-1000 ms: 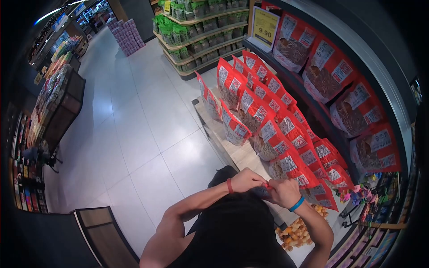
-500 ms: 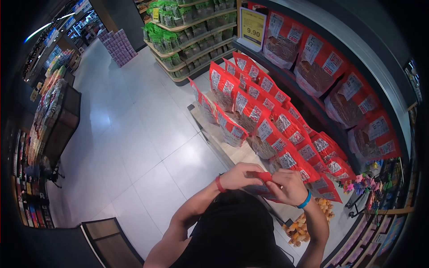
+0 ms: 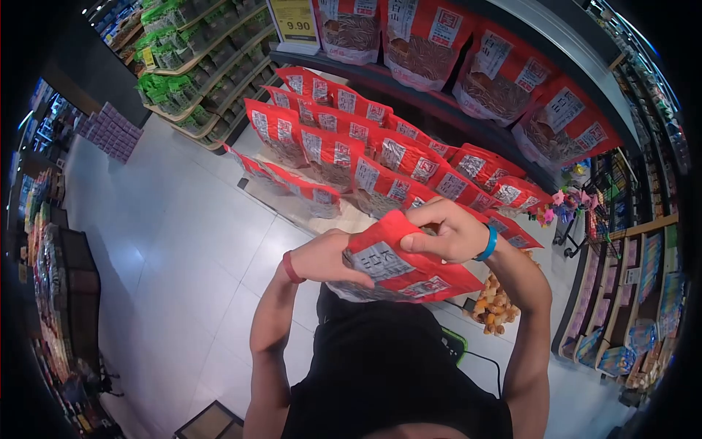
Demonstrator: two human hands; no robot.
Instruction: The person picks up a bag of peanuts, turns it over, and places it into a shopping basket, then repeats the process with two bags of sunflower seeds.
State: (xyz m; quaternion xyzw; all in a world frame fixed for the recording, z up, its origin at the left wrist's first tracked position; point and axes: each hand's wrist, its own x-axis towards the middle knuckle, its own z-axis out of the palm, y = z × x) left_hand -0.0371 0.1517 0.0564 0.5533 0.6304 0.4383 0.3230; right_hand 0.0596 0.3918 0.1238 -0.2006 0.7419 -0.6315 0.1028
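I hold a red snack bag [image 3: 402, 263] with a white label in front of my chest, using both hands. My left hand [image 3: 322, 257], with a red wristband, grips the bag's left side from below. My right hand [image 3: 442, 228], with a blue wristband, pinches the bag's top edge. Just beyond the bag, rows of the same red bags [image 3: 365, 157] stand on a low wooden display platform [image 3: 292, 208].
Larger red bags [image 3: 504, 80] fill the dark shelf above, beside a yellow 9.90 price sign [image 3: 292, 18]. Green packs [image 3: 194, 55] line a shelf at the upper left. A basket of orange-yellow items [image 3: 493, 311] sits at my right. White tiled floor [image 3: 168, 241] lies to the left.
I have lifted the red bag from the display up to chest height, and it now faces the camera. My head has turned right, so the shelves shifted left in view.
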